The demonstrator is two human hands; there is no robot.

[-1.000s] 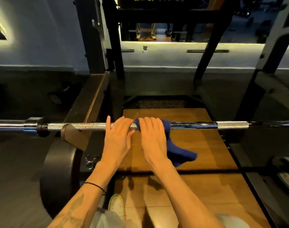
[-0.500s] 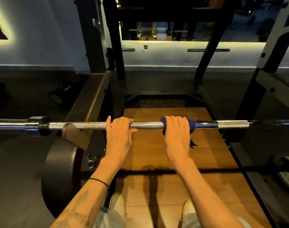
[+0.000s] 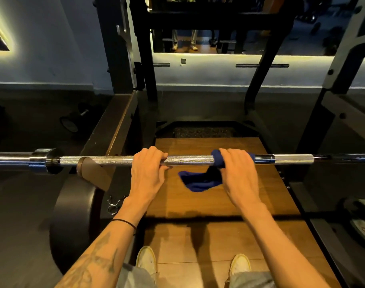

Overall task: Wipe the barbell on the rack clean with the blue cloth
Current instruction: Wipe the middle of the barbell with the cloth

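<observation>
A steel barbell (image 3: 189, 160) lies level across the rack, running from the left edge to the right edge of the view. My left hand (image 3: 148, 173) grips its knurled shaft left of centre, fingers curled over the top. My right hand (image 3: 237, 173) grips the bar to the right with the blue cloth (image 3: 200, 179) wrapped round the shaft under its fingers. A loose tail of the cloth hangs down to the left below the bar, between my two hands.
A brown rack hook (image 3: 94, 173) carries the bar at the left, above a black weight plate (image 3: 73, 221) and a spring collar (image 3: 114, 204). Black rack uprights (image 3: 144, 59) stand ahead. A wooden platform (image 3: 219, 204) lies below, with my white shoes (image 3: 146, 260) on it. Another plate (image 3: 362, 221) lies at the right.
My right hand slid the cloth rightward along the bar, away from my left hand. The cloth's tail now hangs out to the left. My left hand stayed in place.
</observation>
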